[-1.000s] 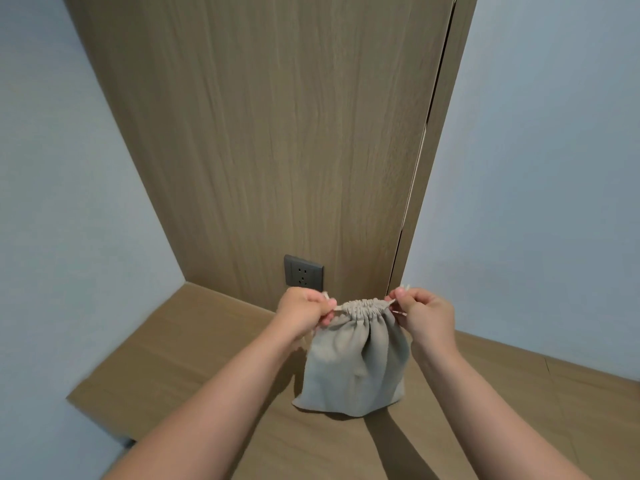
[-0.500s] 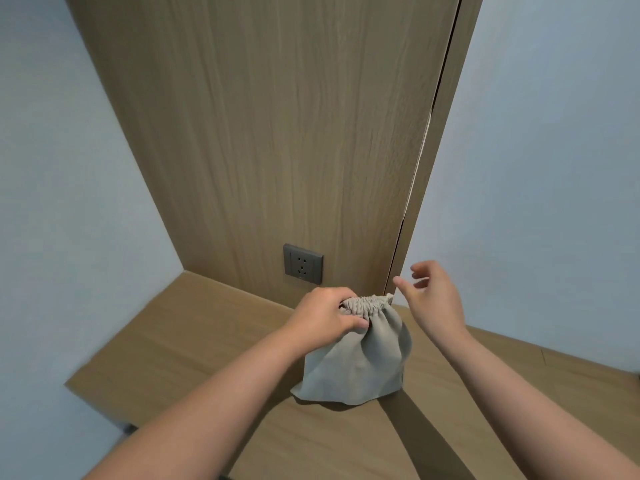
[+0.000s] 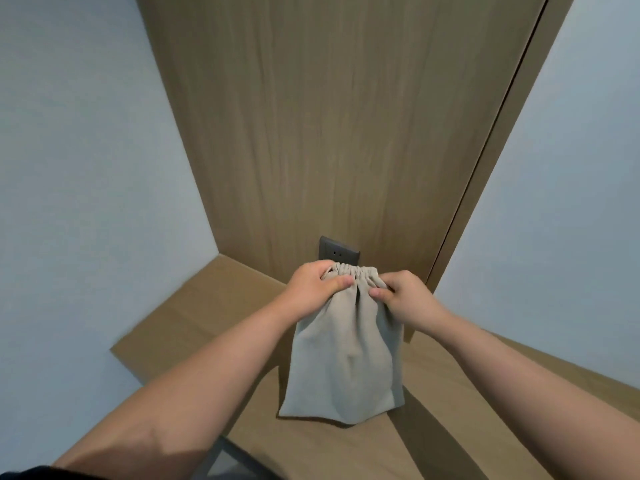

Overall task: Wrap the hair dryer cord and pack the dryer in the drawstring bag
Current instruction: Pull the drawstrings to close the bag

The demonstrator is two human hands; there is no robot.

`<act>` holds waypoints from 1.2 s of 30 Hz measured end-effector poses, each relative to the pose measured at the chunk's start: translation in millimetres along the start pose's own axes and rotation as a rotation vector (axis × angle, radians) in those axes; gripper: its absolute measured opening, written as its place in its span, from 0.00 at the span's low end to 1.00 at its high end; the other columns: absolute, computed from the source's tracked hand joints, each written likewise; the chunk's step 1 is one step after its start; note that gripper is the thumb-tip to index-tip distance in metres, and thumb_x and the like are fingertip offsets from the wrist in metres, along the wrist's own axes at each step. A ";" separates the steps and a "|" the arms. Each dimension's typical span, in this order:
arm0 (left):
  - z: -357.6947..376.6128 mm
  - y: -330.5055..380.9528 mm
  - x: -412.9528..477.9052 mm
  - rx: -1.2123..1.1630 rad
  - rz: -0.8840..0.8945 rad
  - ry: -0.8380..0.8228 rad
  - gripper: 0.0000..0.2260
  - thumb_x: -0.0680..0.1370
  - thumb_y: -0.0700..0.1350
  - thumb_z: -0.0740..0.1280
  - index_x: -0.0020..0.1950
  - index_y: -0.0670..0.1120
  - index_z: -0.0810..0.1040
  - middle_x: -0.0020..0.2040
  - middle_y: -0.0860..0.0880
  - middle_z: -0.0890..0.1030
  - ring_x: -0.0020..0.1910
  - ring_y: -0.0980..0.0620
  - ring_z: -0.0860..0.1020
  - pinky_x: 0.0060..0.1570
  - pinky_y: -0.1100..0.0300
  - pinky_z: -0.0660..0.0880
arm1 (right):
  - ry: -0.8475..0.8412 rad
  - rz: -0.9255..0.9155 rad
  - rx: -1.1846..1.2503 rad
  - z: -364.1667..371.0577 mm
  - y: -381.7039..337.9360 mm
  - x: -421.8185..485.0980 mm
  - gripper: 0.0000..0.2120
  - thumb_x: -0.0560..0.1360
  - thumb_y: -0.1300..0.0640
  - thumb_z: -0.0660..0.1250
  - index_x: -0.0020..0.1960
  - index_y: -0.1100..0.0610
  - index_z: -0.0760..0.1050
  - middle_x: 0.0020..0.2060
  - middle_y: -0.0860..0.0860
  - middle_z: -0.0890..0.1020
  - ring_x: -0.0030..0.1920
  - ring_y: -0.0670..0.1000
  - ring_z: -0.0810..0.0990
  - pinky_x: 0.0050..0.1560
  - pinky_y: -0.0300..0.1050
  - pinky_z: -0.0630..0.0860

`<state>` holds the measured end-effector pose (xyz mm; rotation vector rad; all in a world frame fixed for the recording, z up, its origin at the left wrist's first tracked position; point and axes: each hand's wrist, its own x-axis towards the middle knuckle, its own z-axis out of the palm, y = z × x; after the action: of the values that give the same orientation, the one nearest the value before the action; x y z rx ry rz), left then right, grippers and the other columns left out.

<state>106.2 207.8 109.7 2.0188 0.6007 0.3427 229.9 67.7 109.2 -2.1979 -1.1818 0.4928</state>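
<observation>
Both hands are on the drawstring bag [image 3: 341, 358] now; the left hand [image 3: 313, 287] grips the gathered neck from the left, fingers curled over the top edge and thumb pressed across the front of the cloth; the right hand [image 3: 403, 296] pinches the fabric just under the gathers on the other side, fingers closed tight on the cloth. The mouth of the bag is cinched into tight pleats between the two hands; no opening shows. The bag stands upright on the wooden shelf [image 3: 207, 306], its bottom corners resting on the surface and its body bulging softly in the middle; whatever is inside is hidden by the grey cloth, so the dryer and its cord cannot be seen. Just behind the neck of the bag, a dark wall socket [image 3: 337, 251] sits low on the wood panel [image 3: 329, 116], its lower edge partly covered by the gathers and the left knuckles. Pale walls flank the panel on either side; bare forearms reach in from the bottom of the view, a dark sleeve edge showing at the lower left corner.
</observation>
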 end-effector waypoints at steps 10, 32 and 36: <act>-104.9 -49.8 -1.1 0.102 -0.029 0.273 0.06 0.71 0.44 0.74 0.42 0.44 0.79 0.35 0.53 0.77 0.36 0.56 0.73 0.37 0.61 0.68 | -0.061 -0.123 0.299 68.1 -84.4 94.7 0.09 0.77 0.67 0.62 0.45 0.68 0.80 0.41 0.56 0.80 0.44 0.49 0.75 0.47 0.45 0.70; 28.4 -184.7 -21.4 1.135 0.020 -0.375 0.47 0.68 0.72 0.62 0.78 0.57 0.41 0.78 0.46 0.34 0.75 0.40 0.31 0.69 0.34 0.35 | -0.172 0.364 0.282 138.8 68.2 25.6 0.22 0.74 0.73 0.59 0.66 0.62 0.72 0.57 0.49 0.74 0.60 0.48 0.72 0.51 0.26 0.61; 34.9 -187.7 -21.5 1.169 -0.021 -0.323 0.46 0.70 0.71 0.60 0.77 0.57 0.39 0.77 0.46 0.32 0.75 0.40 0.31 0.69 0.34 0.37 | -0.207 0.347 0.395 156.4 62.3 7.0 0.26 0.74 0.61 0.68 0.69 0.55 0.64 0.61 0.46 0.72 0.58 0.43 0.72 0.58 0.29 0.65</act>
<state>53.5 248.0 -70.6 3.0693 0.6832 -0.4779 183.8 97.0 -50.2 -2.0367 -0.7173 1.0256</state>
